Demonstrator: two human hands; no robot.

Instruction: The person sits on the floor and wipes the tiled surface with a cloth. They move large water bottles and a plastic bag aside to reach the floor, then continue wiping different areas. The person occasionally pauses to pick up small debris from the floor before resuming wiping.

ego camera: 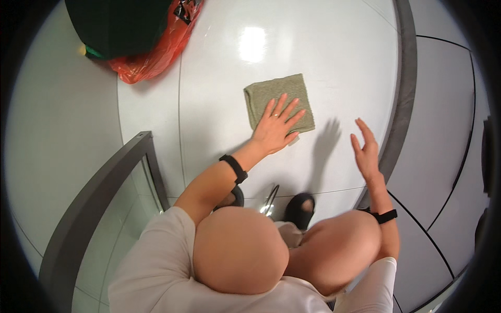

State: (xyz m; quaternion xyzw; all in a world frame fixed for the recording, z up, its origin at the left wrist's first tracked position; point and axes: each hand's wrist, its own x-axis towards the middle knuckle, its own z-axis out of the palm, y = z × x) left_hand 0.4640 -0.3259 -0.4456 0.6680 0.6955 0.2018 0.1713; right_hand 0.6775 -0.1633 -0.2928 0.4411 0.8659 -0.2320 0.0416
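My left hand (276, 127) lies flat, fingers spread, on a folded olive-green cloth (278, 87) on the glossy white tiled floor (219, 117). A ring is on one finger. Under the thumb side, a small pale tag (293, 141) sticks out from the cloth. To the right, my right hand (367, 150) is held above the floor, its fingers apart and nothing in them. It is nearest to the grey strip along the floor's right side, and its shadow falls between it and the cloth.
A dark bin-like object (117, 27) with a red plastic bag (152, 64) stands at the upper left. The framed glass door (113, 231) is at my left. A grey strip (405, 78) borders grey panels (442, 117) on the right. My dark shoes (300, 209) are below me.
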